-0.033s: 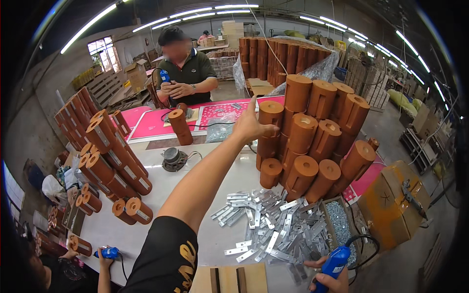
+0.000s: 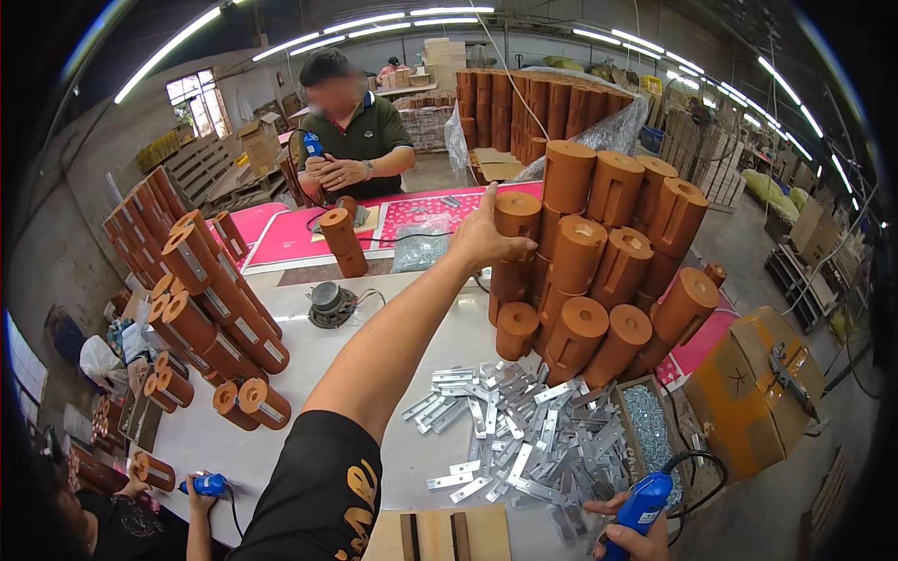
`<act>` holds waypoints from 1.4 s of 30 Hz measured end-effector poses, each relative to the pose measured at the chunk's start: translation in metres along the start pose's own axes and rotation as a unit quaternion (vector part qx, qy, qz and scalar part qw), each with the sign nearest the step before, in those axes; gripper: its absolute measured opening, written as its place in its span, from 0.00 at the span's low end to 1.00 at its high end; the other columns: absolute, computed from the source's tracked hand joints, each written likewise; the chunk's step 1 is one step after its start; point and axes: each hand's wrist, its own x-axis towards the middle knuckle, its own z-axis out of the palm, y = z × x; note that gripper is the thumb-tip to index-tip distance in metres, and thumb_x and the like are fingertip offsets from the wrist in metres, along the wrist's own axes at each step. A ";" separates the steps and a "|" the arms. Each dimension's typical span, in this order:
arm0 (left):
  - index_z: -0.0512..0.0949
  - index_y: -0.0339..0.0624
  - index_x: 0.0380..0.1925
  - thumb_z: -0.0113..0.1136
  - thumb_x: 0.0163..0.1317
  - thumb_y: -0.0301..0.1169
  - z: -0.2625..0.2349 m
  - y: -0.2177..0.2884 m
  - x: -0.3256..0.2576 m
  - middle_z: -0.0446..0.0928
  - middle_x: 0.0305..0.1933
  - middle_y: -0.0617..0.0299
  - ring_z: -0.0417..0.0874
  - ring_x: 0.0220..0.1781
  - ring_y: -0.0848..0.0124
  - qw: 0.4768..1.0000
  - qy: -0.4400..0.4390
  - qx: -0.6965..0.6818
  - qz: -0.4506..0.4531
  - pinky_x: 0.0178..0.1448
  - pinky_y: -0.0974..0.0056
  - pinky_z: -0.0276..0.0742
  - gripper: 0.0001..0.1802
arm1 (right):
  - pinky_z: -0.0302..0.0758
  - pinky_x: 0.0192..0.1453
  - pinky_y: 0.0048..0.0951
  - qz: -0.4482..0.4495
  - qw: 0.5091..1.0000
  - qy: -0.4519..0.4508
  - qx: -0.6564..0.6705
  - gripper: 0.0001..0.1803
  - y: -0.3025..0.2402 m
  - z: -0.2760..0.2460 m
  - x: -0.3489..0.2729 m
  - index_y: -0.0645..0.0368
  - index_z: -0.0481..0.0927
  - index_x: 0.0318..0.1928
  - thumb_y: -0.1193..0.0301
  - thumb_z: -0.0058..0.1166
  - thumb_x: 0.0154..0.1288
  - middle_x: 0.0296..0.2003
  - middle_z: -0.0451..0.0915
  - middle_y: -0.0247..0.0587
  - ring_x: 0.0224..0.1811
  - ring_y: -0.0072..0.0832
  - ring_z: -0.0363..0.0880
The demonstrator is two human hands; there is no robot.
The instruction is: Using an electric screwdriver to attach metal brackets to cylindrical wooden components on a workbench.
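My left hand (image 2: 480,238) reaches across the table to the stack of brown wooden cylinders on the right. Its fingers are spread at the left side of an upper cylinder (image 2: 518,211), thumb across the front; whether it bears any weight I cannot tell. My right hand (image 2: 629,539), low on the right, is wrapped round a blue electric screwdriver (image 2: 645,500) with a black cord. Beside that hand lies a heap of flat silvery metal strips (image 2: 524,439) with holes. A box of small screws (image 2: 645,421) stands to the right of the heap.
A wooden board with two dark strips (image 2: 438,538) lies at the near edge. More cylinders (image 2: 229,327) with metal strips stand at left. A round black device (image 2: 330,304) sits mid-table. One co-worker (image 2: 360,140) works opposite, another (image 2: 103,524) at lower left. A cardboard box (image 2: 758,393) is at right.
My left hand sits very slightly closer to the upper cylinder, mostly by a small shift of the whole view. The right hand keeps its hold on the screwdriver.
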 end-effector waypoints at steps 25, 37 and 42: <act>0.70 0.53 0.62 0.64 0.49 0.23 -0.100 0.021 -0.424 0.75 0.55 0.55 0.82 0.39 0.65 0.948 -0.249 0.182 0.078 0.41 0.64 0.80 0.36 | 0.77 0.26 0.24 0.017 0.993 -0.105 0.047 0.24 0.041 0.031 0.014 0.69 0.69 0.51 0.75 0.58 0.53 0.46 0.78 0.68 0.22 0.27 0.78; 0.54 0.38 0.71 0.72 0.47 0.53 -0.087 0.002 -0.462 0.61 0.67 0.37 0.81 0.50 0.48 0.981 -0.176 0.012 -0.078 0.48 0.54 0.81 0.57 | 0.77 0.24 0.23 0.182 0.960 -0.208 -0.051 0.24 0.090 0.071 0.025 0.62 0.70 0.51 0.74 0.61 0.52 0.52 0.76 0.66 0.20 0.23 0.77; 0.55 0.30 0.68 0.72 0.45 0.61 -0.069 0.004 -0.452 0.69 0.58 0.34 0.81 0.50 0.45 0.969 -0.203 -0.019 -0.142 0.48 0.54 0.80 0.62 | 0.76 0.25 0.22 0.196 0.950 -0.234 -0.068 0.24 0.083 0.081 0.021 0.65 0.72 0.53 0.75 0.64 0.55 0.48 0.79 0.53 0.22 0.21 0.77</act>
